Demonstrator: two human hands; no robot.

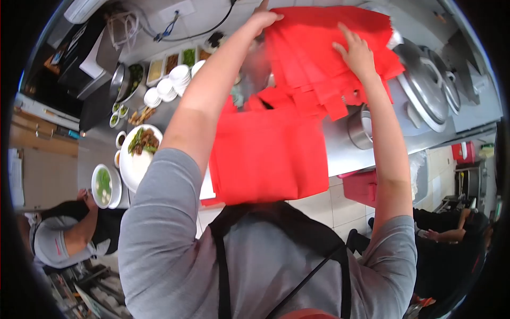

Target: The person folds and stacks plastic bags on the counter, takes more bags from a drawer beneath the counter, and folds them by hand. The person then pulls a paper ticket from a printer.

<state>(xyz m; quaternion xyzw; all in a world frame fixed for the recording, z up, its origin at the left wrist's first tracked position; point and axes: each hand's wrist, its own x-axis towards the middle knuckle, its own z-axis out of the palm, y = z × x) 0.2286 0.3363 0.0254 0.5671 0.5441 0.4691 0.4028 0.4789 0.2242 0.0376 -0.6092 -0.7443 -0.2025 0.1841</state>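
A stack of red fabric-like bags (324,53) lies fanned out at the back of the metal counter. My left hand (261,22) is at the stack's far left corner, its thumb at the red edge and one finger stretched apart; its other fingers are hidden. Over the right part of the stack, my right hand (357,56) rests with fingers spread. Closer to my body, another flat red bag (271,154) lies at the counter's front edge, with red strap-like pieces behind it.
A plate of food (133,162), a soup bowl (101,186) and stacked white dishes (166,87) stand left. To the right are a metal pot (361,127) and large lids (422,80). One person (64,234) is at left, another (446,250) at right.
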